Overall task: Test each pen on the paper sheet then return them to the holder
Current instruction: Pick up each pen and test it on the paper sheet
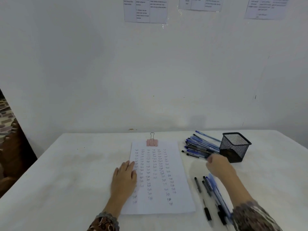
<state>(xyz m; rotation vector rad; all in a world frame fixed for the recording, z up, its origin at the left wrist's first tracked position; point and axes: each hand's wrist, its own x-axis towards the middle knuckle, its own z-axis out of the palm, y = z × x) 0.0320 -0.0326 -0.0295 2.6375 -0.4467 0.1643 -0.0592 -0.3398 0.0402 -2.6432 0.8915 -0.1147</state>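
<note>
On the white-covered table (75,172), straight ahead of the person, the paper sheet (181,180) lies flat and lengthwise, its far edge held by a pink binder clip (152,142) and its face filled with columns of one short handwritten word. To its right, toward the back of the table, a pile of pens (200,147), blue and black, lies on its side with its ends against the black mesh holder (235,148), which stands upright near the wall. Nearer the person, a second group of pens (218,195) lies loose on the cloth just beside the sheet's right edge, some partly hidden under the right forearm. A plain white wall (150,72) rises behind the table, with printed notices (145,10) taped high on it, their text too small to read; at the far left a dark, patterned area (8,130) shows past the wall's edge. The left hand (125,177) rests palm down on the sheet's left edge, fingers straight and close together, pressing the paper flat. The right hand (218,165) is blurred between the pile and the holder, its fingers curled inward at the near end of the pile; I cannot tell whether they grip a pen. Both wrists show patterned sleeves (105,222).
</note>
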